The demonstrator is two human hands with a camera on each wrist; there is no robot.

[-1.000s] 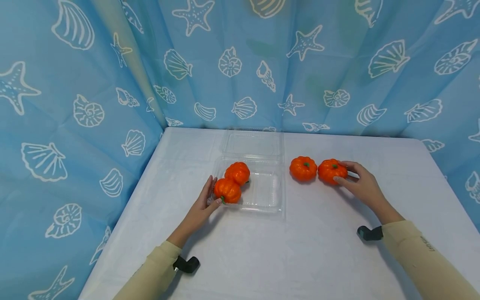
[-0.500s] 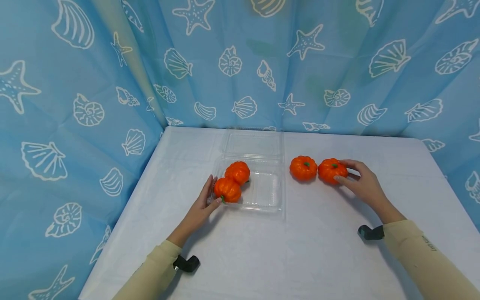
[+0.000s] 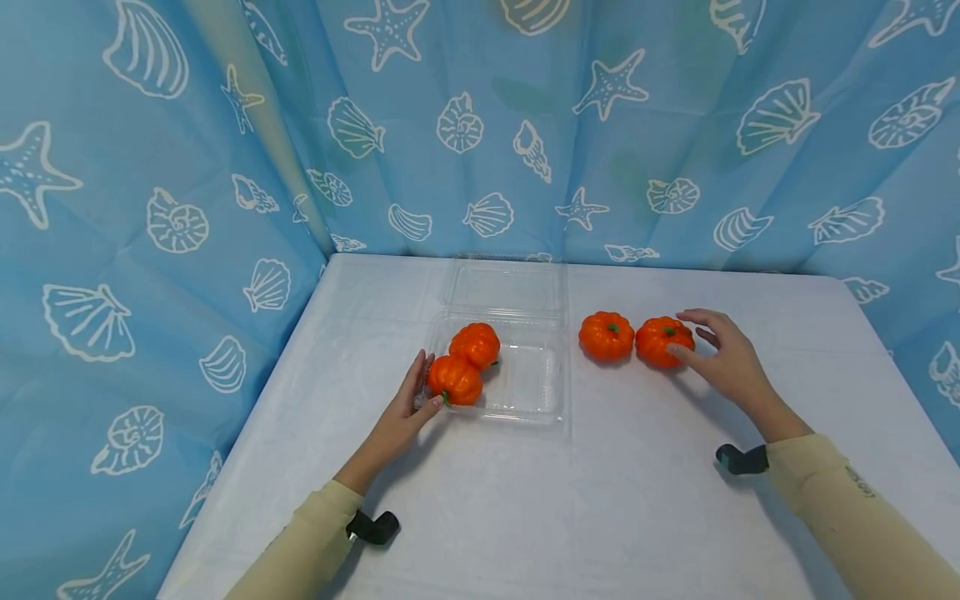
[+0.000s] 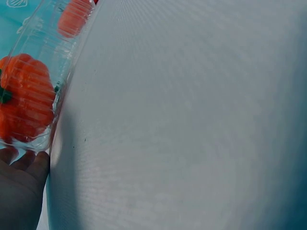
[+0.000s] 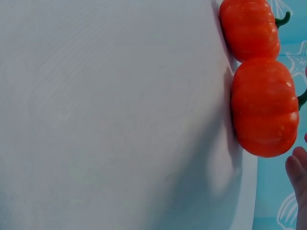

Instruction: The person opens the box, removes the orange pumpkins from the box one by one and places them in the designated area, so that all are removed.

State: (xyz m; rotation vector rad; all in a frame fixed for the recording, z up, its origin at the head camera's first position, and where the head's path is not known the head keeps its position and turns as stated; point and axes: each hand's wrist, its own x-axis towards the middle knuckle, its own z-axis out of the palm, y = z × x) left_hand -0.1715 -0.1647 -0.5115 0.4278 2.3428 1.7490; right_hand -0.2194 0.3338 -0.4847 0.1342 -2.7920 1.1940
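Observation:
Two orange toy pumpkins lie in the left part of a clear plastic clamshell container (image 3: 525, 412): a front pumpkin (image 3: 454, 381) and a back pumpkin (image 3: 476, 345). My left hand (image 3: 401, 412) rests against the container's left end, its thumb by the front corner and its fingers along the side. In the left wrist view, the fingertips (image 4: 41, 160) touch the clear wall. On the table, two more pumpkins sit side by side: an inner pumpkin (image 3: 606, 337) and an outer pumpkin (image 3: 660, 343). My right hand (image 3: 723, 354) is spread beside the outer pumpkin, thumb overlapping it in view.
The container's lid (image 3: 506, 287) lies folded back toward the far edge of the white-covered table (image 3: 585, 500). A blue curtain (image 3: 450, 167) with shell and starfish prints rises behind and along the left. Black wrist cameras (image 3: 742, 459) sit at both sleeves.
My right hand's fingers have lifted and spread away from the outer pumpkin, which stays in place. The left hand and the container have not visibly moved.

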